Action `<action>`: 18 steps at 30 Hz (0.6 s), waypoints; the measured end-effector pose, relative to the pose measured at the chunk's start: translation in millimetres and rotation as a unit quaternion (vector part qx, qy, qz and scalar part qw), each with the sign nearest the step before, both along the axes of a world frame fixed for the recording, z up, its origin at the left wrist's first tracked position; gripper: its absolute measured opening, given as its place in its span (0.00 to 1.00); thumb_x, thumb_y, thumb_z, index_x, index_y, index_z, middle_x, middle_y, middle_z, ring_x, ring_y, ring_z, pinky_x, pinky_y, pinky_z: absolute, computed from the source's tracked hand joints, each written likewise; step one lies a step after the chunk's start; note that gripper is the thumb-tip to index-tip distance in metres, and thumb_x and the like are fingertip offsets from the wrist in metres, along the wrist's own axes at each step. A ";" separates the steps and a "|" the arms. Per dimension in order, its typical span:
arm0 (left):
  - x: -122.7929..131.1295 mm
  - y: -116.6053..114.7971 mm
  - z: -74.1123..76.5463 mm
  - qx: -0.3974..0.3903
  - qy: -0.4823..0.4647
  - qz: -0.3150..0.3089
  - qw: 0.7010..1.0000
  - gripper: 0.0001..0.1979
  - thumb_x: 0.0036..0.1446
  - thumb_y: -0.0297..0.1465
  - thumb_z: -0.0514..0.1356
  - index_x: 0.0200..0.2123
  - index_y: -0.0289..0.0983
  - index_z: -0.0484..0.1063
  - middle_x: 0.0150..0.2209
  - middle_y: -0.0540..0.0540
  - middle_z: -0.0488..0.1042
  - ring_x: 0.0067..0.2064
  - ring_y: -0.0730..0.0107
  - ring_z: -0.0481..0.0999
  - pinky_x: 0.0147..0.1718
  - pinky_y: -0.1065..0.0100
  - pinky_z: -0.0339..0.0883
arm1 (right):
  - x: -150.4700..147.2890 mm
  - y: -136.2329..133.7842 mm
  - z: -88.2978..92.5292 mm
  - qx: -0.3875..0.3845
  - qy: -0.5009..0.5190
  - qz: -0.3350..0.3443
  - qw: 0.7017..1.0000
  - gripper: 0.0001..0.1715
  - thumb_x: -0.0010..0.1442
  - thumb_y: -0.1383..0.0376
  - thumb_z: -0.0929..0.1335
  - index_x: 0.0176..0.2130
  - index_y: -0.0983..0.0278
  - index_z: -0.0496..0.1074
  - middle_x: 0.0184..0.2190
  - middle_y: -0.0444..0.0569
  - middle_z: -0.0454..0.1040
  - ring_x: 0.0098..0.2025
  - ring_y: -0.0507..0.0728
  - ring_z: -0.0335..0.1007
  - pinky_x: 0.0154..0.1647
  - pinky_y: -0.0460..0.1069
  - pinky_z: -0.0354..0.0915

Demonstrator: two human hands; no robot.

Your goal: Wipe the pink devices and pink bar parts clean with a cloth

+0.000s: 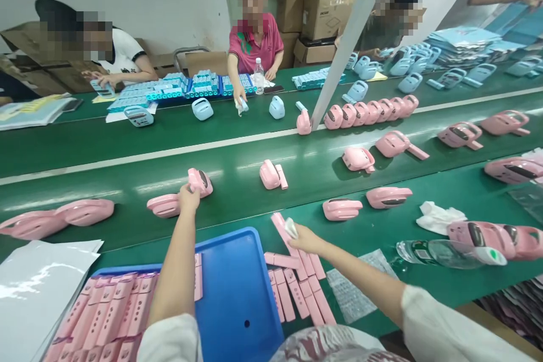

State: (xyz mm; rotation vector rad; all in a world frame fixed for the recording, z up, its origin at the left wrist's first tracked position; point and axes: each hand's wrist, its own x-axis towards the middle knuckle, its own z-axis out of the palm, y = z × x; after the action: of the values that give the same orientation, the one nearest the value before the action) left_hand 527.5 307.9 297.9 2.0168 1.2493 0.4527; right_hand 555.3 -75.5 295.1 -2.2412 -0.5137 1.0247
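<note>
My left hand [189, 200] reaches onto the green belt, its fingers wrapped round a pink plastic handled device [203, 182] with a dark window. A second pink device [163, 206] lies beside that hand. My right hand [306, 238] is closed on a small white cloth [291, 228]. Just at its fingertips is a pink rectangular bar [280, 227]; whether the fingers also grip it I cannot tell. Several more pink bars [297, 293] lie below it, between the blue tray [229, 271] and my right forearm.
Pink bars [106, 311] in rows fill the tray's left. A clear bottle [449, 253] lies on the right, near crumpled tissue [440, 217]. More pink devices [394, 143] dot the belt [237, 203]. A slanted post [352, 39] stands beyond; co-workers [257, 39] sit opposite with blue devices.
</note>
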 end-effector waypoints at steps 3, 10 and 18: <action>-28.0 9.7 17.3 0.097 0.062 -0.032 0.993 0.22 0.56 0.25 0.55 0.55 0.32 0.63 0.59 0.33 0.60 0.62 0.50 0.56 0.57 0.48 0.50 | 34.6 94.4 -16.6 0.007 0.004 -0.001 1.000 0.07 0.51 0.68 0.69 0.34 0.68 0.71 0.32 0.48 0.75 0.36 0.57 0.72 0.39 0.50 0.66; -75.0 8.5 26.7 0.195 0.168 -0.098 0.961 0.20 0.54 0.22 0.51 0.50 0.29 0.70 0.53 0.29 0.67 0.60 0.42 0.56 0.55 0.46 0.51 | 59.0 214.0 -32.6 0.119 -0.029 -0.065 0.990 0.18 0.63 0.60 0.65 0.50 0.66 0.66 0.47 0.51 0.69 0.44 0.55 0.70 0.43 0.54 0.69; -101.5 -40.1 54.5 0.214 0.147 -0.197 0.945 0.16 0.54 0.28 0.52 0.43 0.33 0.75 0.38 0.36 0.70 0.43 0.50 0.69 0.44 0.53 0.63 | 12.8 142.6 -14.1 0.228 -0.062 -0.012 0.972 0.19 0.50 0.75 0.66 0.43 0.65 0.71 0.41 0.48 0.74 0.44 0.57 0.70 0.48 0.52 0.65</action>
State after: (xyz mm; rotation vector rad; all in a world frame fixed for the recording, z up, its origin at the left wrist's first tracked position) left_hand 426.0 267.8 352.3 2.7129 0.9221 0.2447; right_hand 568.1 67.1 281.0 -1.8989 -0.6961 0.6727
